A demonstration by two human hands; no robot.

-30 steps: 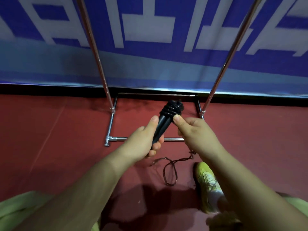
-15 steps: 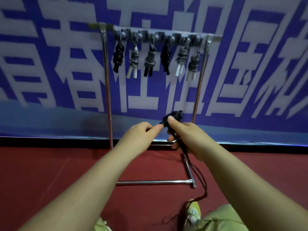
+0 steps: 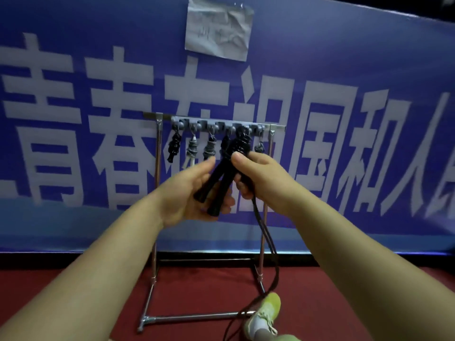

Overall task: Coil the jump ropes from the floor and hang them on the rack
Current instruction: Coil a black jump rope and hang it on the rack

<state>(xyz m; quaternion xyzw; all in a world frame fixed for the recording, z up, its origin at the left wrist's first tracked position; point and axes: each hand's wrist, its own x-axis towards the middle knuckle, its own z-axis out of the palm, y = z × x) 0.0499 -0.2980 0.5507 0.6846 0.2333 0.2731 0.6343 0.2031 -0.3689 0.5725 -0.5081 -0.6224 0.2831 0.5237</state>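
Note:
A black jump rope (image 3: 222, 173) is held up in front of the rack, its two handles side by side with cord wound around their upper part. My left hand (image 3: 189, 193) cradles the handles' lower ends from the left. My right hand (image 3: 258, 175) grips the wound part and the cord, thumb on top. The loose cord (image 3: 267, 239) hangs from my right hand down to the floor. Behind stands the metal rack (image 3: 157, 193); several coiled ropes (image 3: 174, 146) hang from the hooks on its top bar.
A blue banner with white characters (image 3: 344, 143) covers the wall behind the rack, with a sheet of paper (image 3: 218, 28) taped on it. The floor (image 3: 73, 279) is red. My green shoe (image 3: 267, 313) stands by the rack's front right foot.
The view has tilted up from the floor to the rack's top. Both hands have lifted the rope to the height of the hooks, and the loose cord now trails off the floor.

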